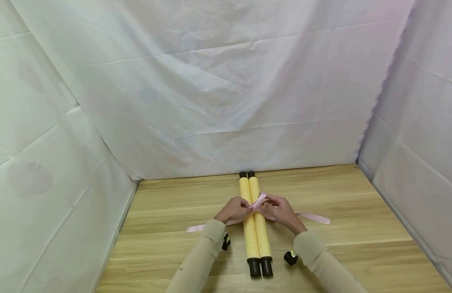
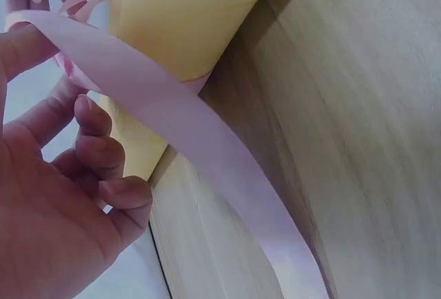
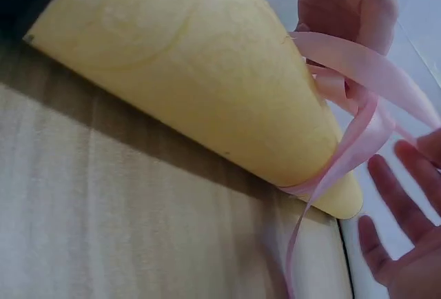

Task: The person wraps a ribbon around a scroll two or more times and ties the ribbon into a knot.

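Note:
Two yellow rolls [image 1: 251,234] with black end caps lie side by side on the table, pointing away from me. A pink ribbon [image 2: 172,106] passes around them and crosses on top near their middle. My left hand [image 1: 235,209] pinches the ribbon between thumb and forefinger at the crossing, other fingers curled loosely. From the other side, my right hand [image 1: 281,211] pinches a raised loop of it, its remaining fingers spread in the right wrist view. One ribbon tail runs out left under my left wrist, the other out right past my right wrist. Fingers partly hide the crossing.
The wood-grain table [image 1: 167,203] meets a white sheet [image 1: 226,101] at the back, and the far roll ends stand close to it. White sheets also hang on both sides. Small black devices [image 1: 290,257] sit beside both cuffs.

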A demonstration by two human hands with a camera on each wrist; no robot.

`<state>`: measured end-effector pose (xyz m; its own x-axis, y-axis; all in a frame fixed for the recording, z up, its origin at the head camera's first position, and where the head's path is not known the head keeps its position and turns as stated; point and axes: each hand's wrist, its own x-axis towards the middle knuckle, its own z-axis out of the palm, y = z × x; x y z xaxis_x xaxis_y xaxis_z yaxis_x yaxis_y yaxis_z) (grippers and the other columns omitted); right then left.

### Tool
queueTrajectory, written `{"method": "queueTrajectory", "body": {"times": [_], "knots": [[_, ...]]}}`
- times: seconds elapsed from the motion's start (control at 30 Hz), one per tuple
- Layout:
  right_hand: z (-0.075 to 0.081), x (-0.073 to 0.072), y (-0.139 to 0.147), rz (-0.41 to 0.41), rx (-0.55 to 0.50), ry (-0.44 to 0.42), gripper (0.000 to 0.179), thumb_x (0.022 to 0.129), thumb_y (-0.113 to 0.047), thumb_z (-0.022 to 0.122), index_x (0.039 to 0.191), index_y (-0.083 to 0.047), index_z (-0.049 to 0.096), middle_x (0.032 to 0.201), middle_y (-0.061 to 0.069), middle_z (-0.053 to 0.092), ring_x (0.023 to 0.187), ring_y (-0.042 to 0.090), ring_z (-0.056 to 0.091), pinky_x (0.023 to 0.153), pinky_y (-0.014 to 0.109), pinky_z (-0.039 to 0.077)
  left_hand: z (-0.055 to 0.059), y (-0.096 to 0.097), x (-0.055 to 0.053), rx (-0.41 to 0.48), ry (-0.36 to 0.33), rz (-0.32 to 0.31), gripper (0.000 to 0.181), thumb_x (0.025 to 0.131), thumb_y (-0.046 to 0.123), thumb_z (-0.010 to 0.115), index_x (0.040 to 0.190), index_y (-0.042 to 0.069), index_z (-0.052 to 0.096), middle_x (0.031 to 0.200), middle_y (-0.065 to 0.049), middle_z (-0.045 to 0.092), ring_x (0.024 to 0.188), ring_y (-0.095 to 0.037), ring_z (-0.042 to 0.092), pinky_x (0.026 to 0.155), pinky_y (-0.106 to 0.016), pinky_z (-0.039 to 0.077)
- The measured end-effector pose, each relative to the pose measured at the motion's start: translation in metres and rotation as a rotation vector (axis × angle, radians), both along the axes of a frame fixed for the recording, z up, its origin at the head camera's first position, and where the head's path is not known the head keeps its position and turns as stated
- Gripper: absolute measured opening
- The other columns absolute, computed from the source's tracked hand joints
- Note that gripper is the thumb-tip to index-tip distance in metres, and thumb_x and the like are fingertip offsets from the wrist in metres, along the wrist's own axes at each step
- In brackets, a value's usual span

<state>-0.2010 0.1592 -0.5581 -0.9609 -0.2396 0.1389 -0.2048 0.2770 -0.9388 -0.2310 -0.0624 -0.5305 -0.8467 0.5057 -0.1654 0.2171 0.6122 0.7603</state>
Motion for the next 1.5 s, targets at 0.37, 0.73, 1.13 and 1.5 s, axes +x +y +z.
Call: {"method": "queueTrajectory", "body": {"times": [0.37, 0.73, 1.13, 1.5], "knots": [[0.002, 0.01, -0.001, -0.187, -0.138, -0.011, 0.02, 0.092, -0.019, 0.072, 0.106, -0.006, 0.076, 0.103, 0.01, 0.073, 0.09, 0.012, 0.063, 0.077, 0.023, 0.05, -0.001, -0.003, -0.004, 0.019, -0.072, -0.022, 0.03, 0.091, 0.028, 0.066, 0.069, 0.007, 0.068, 0.056, 0.007, 0.048, 0.05, -0.009, 0.039, 0.049, -0.024, 0.034], [-0.006, 0.01, -0.008, -0.178, -0.14, -0.089, 0.013, 0.093, -0.01, 0.07, 0.102, -0.002, 0.075, 0.101, 0.014, 0.071, 0.085, 0.013, 0.063, 0.073, 0.024, 0.052, 0.001, 0.009, 0.002, -0.165, 0.223, 0.02, 0.035, 0.088, 0.017, 0.066, 0.056, 0.015, 0.05, 0.052, 0.008, 0.041, 0.047, -0.007, 0.038, 0.045, -0.02, 0.031], [-0.013, 0.01, -0.007, -0.192, -0.142, -0.01, 0.01, 0.092, -0.01, 0.07, 0.097, -0.002, 0.074, 0.091, 0.01, 0.071, 0.079, 0.014, 0.063, 0.068, 0.025, 0.053, 0.017, 0.015, 0.009, -0.282, 0.34, 0.007, 0.009, 0.087, 0.011, 0.076, 0.079, 0.006, 0.072, 0.079, -0.003, 0.069, 0.062, -0.009, 0.055, 0.055, -0.02, 0.045], [-0.012, 0.013, -0.008, -0.268, -0.136, -0.079, 0.018, 0.094, -0.017, 0.07, 0.106, -0.005, 0.074, 0.103, 0.013, 0.071, 0.089, 0.015, 0.062, 0.075, 0.023, 0.051, 0.027, 0.008, 0.024, -0.413, 0.374, 0.152, 0.057, 0.086, 0.053, 0.073, 0.055, 0.014, 0.044, 0.049, 0.005, 0.034, 0.043, -0.009, 0.032, 0.043, -0.025, 0.033]]}}
